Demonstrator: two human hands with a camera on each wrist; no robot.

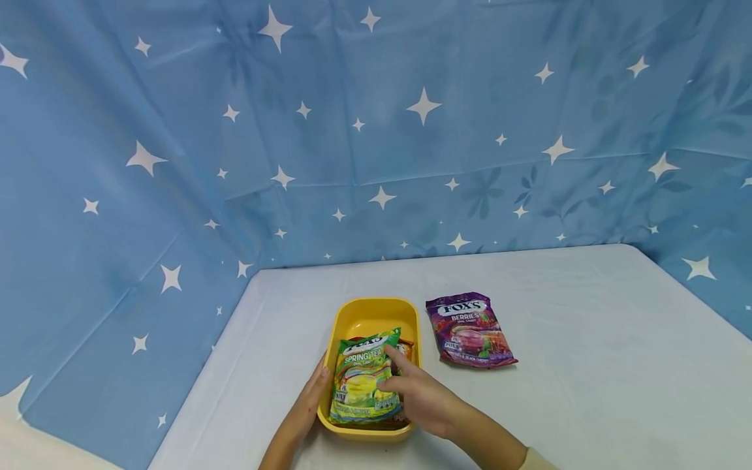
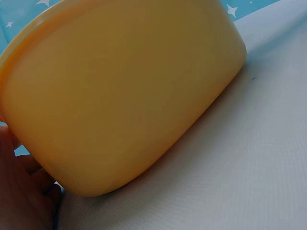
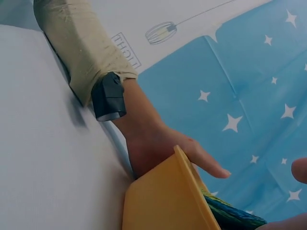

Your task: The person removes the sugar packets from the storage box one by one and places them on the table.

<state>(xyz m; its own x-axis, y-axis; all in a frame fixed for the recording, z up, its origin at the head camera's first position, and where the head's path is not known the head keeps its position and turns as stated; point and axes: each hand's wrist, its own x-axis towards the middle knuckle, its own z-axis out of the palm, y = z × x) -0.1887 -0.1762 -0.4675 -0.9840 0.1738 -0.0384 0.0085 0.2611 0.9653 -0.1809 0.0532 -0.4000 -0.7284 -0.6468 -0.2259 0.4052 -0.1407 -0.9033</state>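
A yellow plastic tub [image 1: 367, 307] stands on the white-covered table. In it lies a green and yellow bag of Fox's Spring Tea candy [image 1: 361, 385], over other bags with red and orange edges [image 1: 407, 352]. My left hand [image 1: 305, 405] holds the tub's left side, its thumb over the rim in the right wrist view and its fingers against the outer wall. Over the tub's right rim reaches my right hand [image 1: 425, 398], forefinger and thumb spread apart at the green bag's right edge; its other fingers are mostly hidden in the head view.
A purple bag of Fox's Berries candy [image 1: 470, 333] lies flat on the table to the right of the tub. Behind the table hangs a blue cloth [image 1: 376, 150] with white stars. A cream sleeve [image 3: 86, 43] with a black wrist camera [image 3: 109, 96] shows in the right wrist view.
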